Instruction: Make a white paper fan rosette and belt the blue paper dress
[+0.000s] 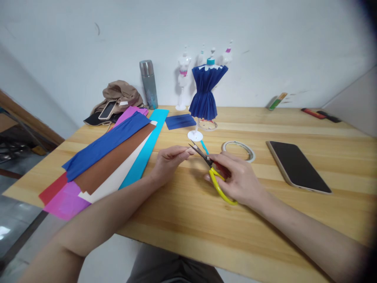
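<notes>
My left hand pinches a small pale piece, which looks like folded paper, between thumb and fingers. Yellow-handled scissors are gripped in my right hand, their dark blades parted and pointing left at the pale piece. Whether the blades touch it I cannot tell. Just behind the hands stands a small dress form on a white round base, wearing a pleated dark blue dress. A narrow turquoise strip lies between its base and the scissors.
Coloured paper sheets are fanned out at the left. A tape roll and a large phone lie to the right. Along the wall stand a thermos and white dress forms. A blue piece lies at the back, cloth beyond the sheets.
</notes>
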